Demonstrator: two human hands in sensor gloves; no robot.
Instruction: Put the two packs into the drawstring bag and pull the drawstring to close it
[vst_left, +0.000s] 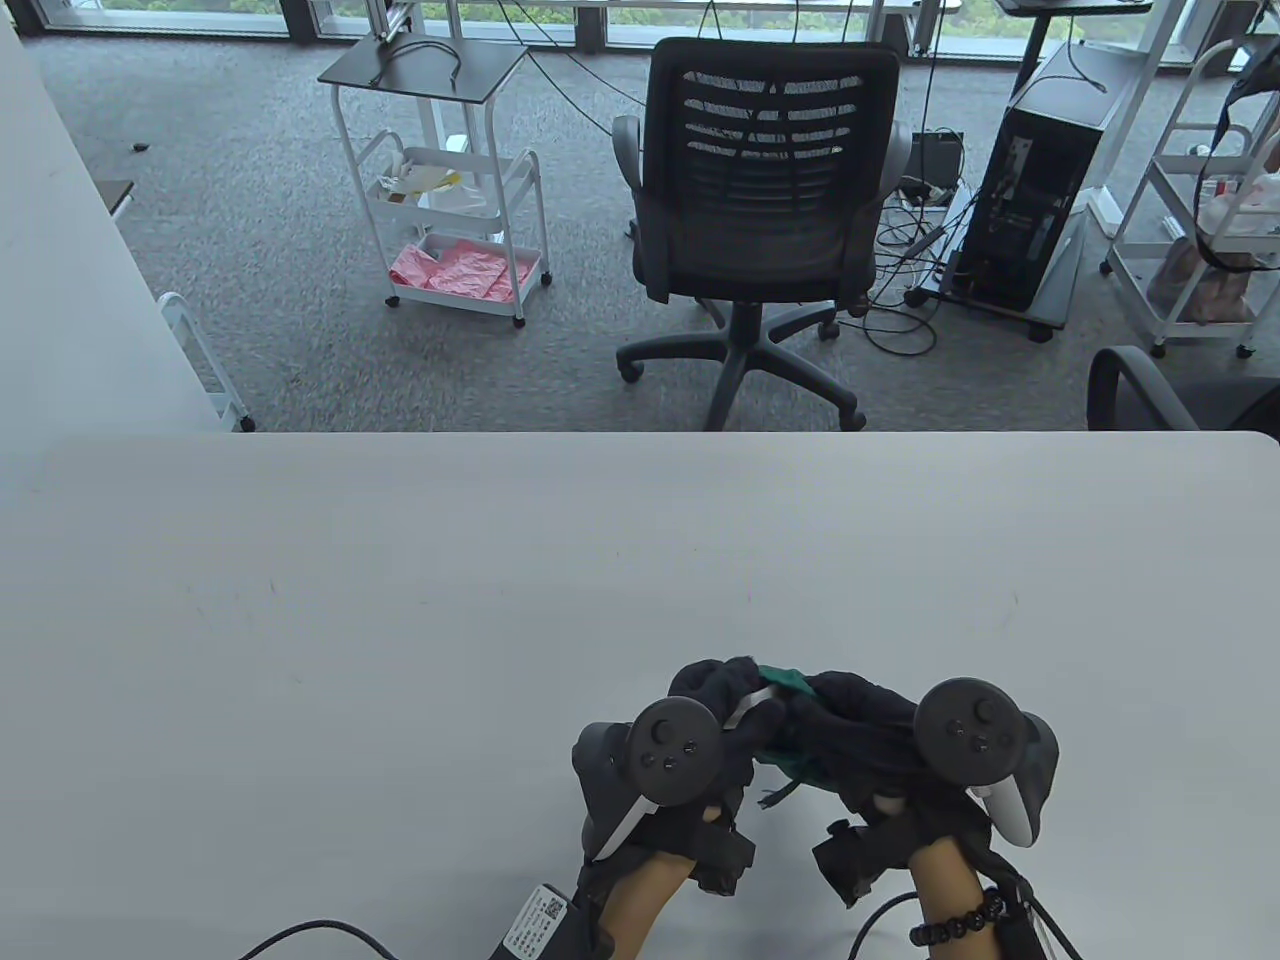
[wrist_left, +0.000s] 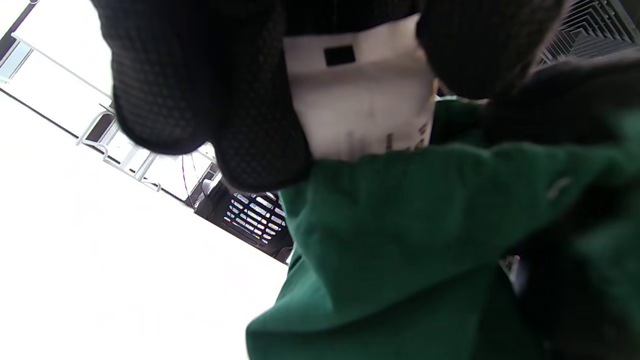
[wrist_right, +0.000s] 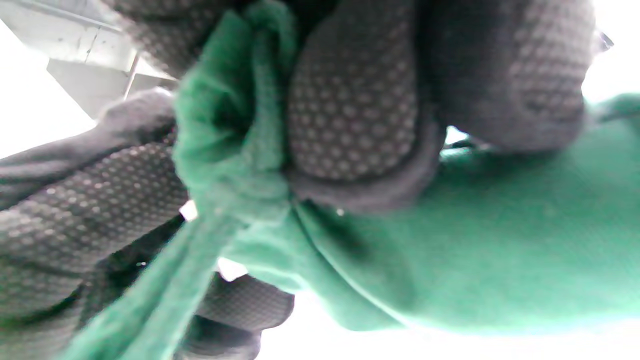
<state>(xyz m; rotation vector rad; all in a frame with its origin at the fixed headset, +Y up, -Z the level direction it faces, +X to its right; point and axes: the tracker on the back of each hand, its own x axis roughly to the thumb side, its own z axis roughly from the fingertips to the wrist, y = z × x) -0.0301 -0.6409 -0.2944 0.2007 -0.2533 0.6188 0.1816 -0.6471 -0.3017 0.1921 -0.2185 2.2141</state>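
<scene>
Two gloved hands close together near the front edge of the white table (vst_left: 400, 600), bunched around a green drawstring bag (vst_left: 785, 680). Left hand (vst_left: 700, 720) curled on a white pack (vst_left: 745, 708), pinching it at the bag's mouth; pack partly out of the green cloth, lower part hidden by it. Same pack in left wrist view (wrist_left: 360, 110), white with a small black square mark and faint print, black glove fingers (wrist_left: 210, 100) wrapped over its top and side, green bag (wrist_left: 410, 240) bulging just below and touching it. Right hand (vst_left: 860, 730) clenched on the bag fabric, fingers buried in green cloth. Right wrist view: dotted fingertips (wrist_right: 350, 105) pressing into gathered green fabric (wrist_right: 230, 125), bag body (wrist_right: 475, 240) spreading to the right, a twisted green strip (wrist_right: 165, 290) running down to lower left, possibly the drawstring, cannot tell for sure. Second pack not visible; cannot tell if inside. Bag held between both hands low over the table, cannot tell if touching it. Bag mouth not drawn closed where the pack sticks out. Round black tracker (vst_left: 672, 750) on back of left hand, another (vst_left: 968, 730) on right. Bead bracelet (vst_left: 960, 920) on right wrist. Black office chair (vst_left: 765, 200) beyond the table, white cart (vst_left: 450, 210) with pink items to its left, computer tower (vst_left: 1040, 180) to its right.
</scene>
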